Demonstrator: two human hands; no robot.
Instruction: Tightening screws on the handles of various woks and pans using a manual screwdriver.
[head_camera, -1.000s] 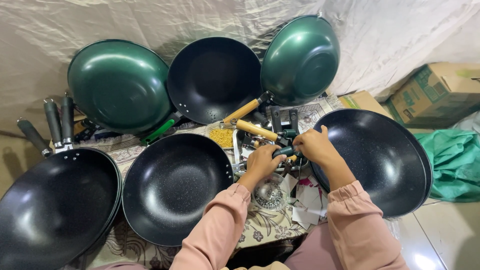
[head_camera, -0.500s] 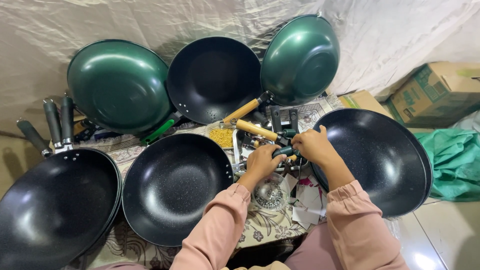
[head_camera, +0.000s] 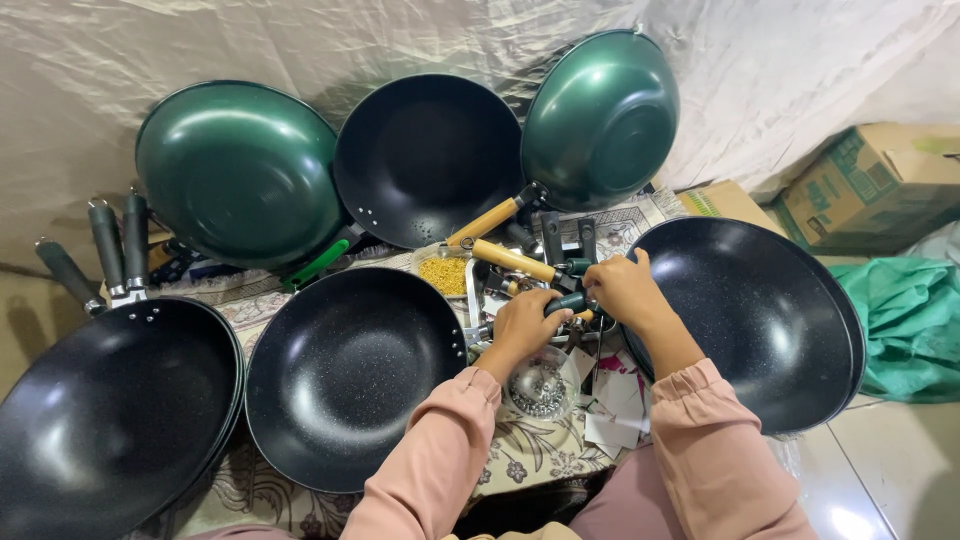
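My left hand (head_camera: 522, 326) grips a dark green tool handle (head_camera: 566, 302) in the middle of the mat. My right hand (head_camera: 624, 288) is closed around the other end of it, where it meets the rim of the large black wok (head_camera: 770, 320) on the right. Both pink sleeves reach in from the bottom. What lies between the fingers is hidden. A wooden pan handle (head_camera: 512, 261) lies just beyond my hands.
A black wok (head_camera: 350, 380) sits left of my hands, stacked black woks (head_camera: 110, 420) farther left. Two green woks (head_camera: 240, 170) (head_camera: 600, 120) and a black wok (head_camera: 425, 155) lean on the cloth backdrop. A yellow-filled container (head_camera: 445, 273), metal bowl (head_camera: 538, 388), papers (head_camera: 612, 410), cardboard box (head_camera: 870, 185), green cloth (head_camera: 905, 320).
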